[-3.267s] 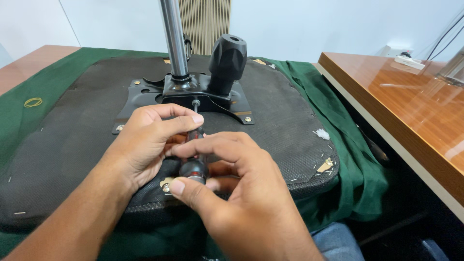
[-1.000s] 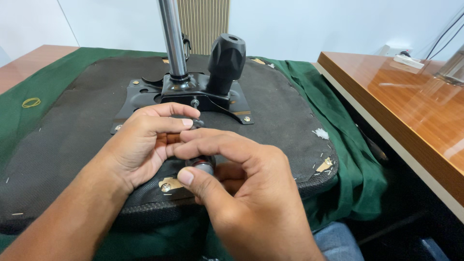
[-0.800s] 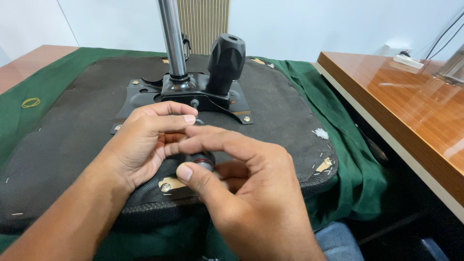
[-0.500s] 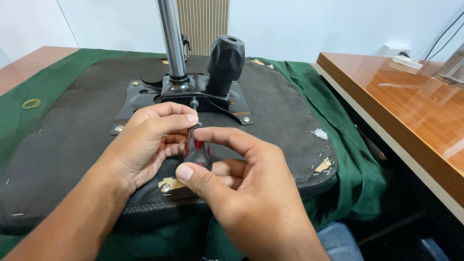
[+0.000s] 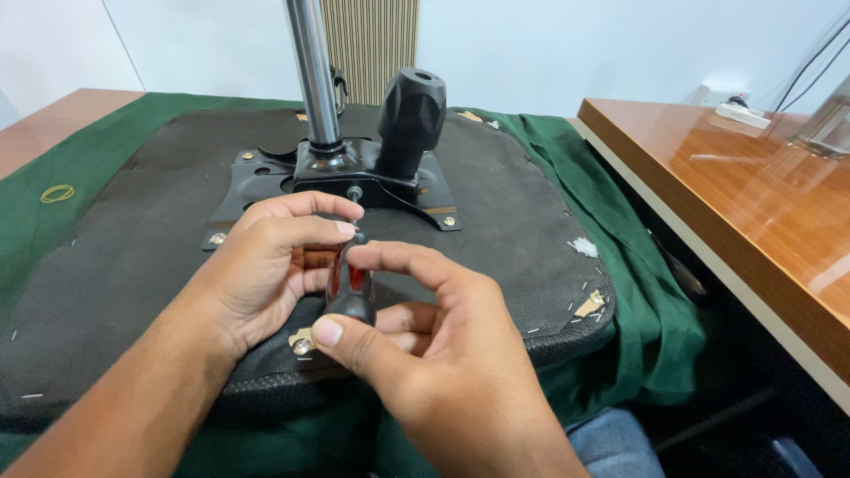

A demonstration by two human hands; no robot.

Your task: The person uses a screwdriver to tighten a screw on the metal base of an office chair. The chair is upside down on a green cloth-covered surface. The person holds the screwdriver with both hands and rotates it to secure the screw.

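Both hands grip screwdriver (image 5: 351, 281): right hand (image 5: 434, 354) on handle, left hand (image 5: 270, 265) near shaft. Tip prob. on screw at mounting plate (image 5: 266, 177); keep shaft straight, press down.

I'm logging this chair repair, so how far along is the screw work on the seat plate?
Done: screws sit in the metal plate corners at front left and front right. In hand: both the left hand and right hand hold a red-handled screwdriver, tip at the front-centre screw. Left: that screw; I cannot judge its tightness.
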